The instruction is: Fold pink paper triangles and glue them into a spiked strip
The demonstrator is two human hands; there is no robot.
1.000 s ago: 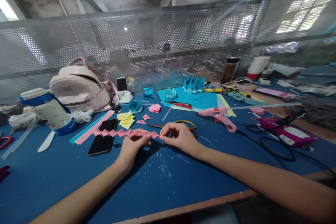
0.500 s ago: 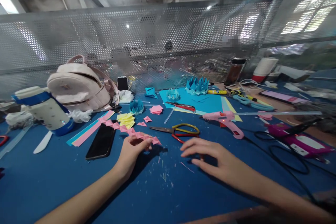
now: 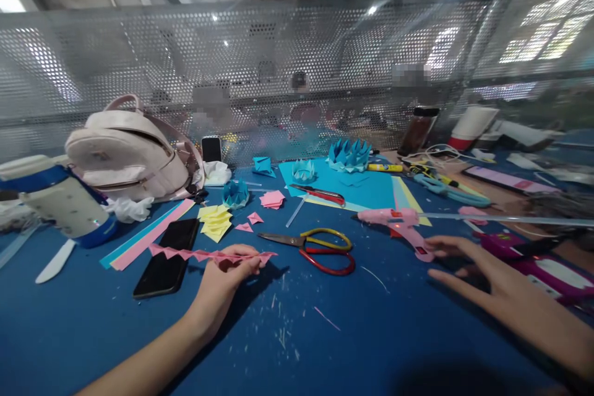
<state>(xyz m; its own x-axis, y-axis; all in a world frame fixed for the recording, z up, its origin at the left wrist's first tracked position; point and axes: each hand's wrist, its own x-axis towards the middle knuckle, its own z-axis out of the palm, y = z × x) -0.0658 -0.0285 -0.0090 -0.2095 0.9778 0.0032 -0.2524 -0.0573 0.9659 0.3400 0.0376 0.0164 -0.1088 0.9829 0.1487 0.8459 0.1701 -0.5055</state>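
My left hand (image 3: 231,273) pinches a long strip of folded pink paper triangles (image 3: 185,254), held above the table near its right end. The strip's left end passes over a black phone (image 3: 160,272). My right hand (image 3: 477,278) is apart-fingered beside the handle of a pink hot glue gun (image 3: 403,226), its fingertips close to the grip; whether they touch it I cannot tell. A clear glue stick (image 3: 501,219) juts from the back of the gun. Scissors (image 3: 320,247) with one yellow and one red handle lie between my hands.
Loose pink triangles (image 3: 250,223), yellow folded papers (image 3: 216,223) and a pink paper stack (image 3: 272,199) lie beyond my left hand. Blue paper crowns (image 3: 349,154) stand near blue sheets (image 3: 371,189). A backpack (image 3: 130,154) and a tumbler (image 3: 60,198) are at left.
My right hand has moved right, from near the scissors to the glue gun's handle. The pink strip in my left hand has turned to lie more level. The view has shifted slightly.
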